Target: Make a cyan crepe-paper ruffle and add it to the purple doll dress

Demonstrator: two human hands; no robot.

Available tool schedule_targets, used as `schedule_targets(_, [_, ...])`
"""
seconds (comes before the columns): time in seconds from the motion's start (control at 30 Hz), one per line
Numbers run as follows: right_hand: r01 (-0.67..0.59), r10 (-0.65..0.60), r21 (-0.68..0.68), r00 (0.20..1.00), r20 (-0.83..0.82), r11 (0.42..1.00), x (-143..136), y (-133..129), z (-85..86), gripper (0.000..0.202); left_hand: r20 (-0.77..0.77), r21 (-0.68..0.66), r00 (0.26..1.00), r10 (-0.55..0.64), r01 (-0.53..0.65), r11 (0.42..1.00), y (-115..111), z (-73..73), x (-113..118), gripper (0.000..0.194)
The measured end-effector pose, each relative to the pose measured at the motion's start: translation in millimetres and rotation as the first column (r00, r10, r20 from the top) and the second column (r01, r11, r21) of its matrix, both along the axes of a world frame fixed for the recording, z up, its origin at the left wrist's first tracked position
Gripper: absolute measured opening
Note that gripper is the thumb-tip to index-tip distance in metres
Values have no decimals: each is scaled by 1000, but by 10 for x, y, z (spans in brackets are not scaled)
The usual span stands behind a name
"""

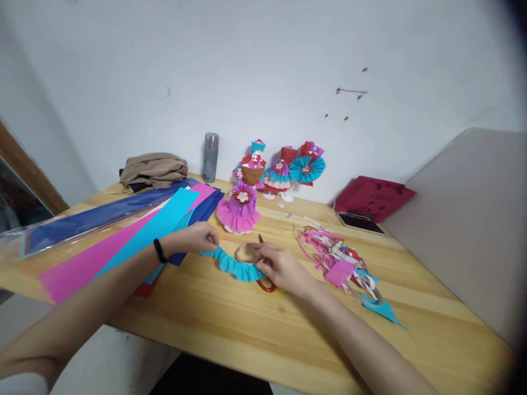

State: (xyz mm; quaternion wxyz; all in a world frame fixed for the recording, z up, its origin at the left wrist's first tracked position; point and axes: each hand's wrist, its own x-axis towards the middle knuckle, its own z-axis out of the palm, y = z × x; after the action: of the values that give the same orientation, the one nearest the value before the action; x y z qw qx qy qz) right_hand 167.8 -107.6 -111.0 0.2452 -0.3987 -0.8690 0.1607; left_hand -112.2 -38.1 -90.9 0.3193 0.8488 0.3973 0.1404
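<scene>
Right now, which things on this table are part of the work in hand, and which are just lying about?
In hand:
left hand and right hand, each pinching an end of the ruffled blue strip
tape roll and red-handled scissors, by the right hand

Lying about:
grey bottle
folded beige cloth
phone
finished paper dolls
scrap pile

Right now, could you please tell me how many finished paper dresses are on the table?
4: a pink one near the hands, and three by the wall, brown-skirted, striped and turquoise fan-skirted. They overlap, so another may be hidden.
</scene>
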Motion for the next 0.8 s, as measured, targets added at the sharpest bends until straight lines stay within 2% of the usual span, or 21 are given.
schedule_targets(0.13, [-39,48,-103,995,85,994,-13,28,-53,25,-53,-3,998,-17,17,1000,-32,-132,-55,19])
schedule_targets(0.3, [-1,34,-150,977,213,989,30,73,115,39,-54,14,998,-22,23,1000,-12,-266,-44,19])
schedule_targets(0.37, [34,6,-190,978,207,981,27,95,185,35,-45,23,999,-25,26,999,0,-296,-47,18])
schedule_targets(0.43, [152,-147,-197,988,37,969,-13,148,221,18,-36,28,999,-33,34,999,14,-322,-51,18])
schedule_targets(0.47, [232,-254,-199,963,-88,952,-51,191,226,10,-31,30,999,-39,40,999,21,-335,-53,18])
schedule_targets(0.5, [315,-359,-209,905,-229,926,-100,248,222,5,-27,32,999,-46,47,998,28,-347,-53,18])
schedule_targets(0.53, [355,-411,-221,857,-311,908,-158,316,213,7,-24,31,998,-54,54,998,36,-359,-53,18])
schedule_targets(0.7, [411,-493,-273,731,-471,870,-483,714,128,18,-11,25,997,-80,80,996,64,-394,-50,18])
schedule_targets(0.8, [436,-541,-321,660,-521,841,-602,868,63,22,-10,24,996,-86,87,996,62,-389,-57,19])
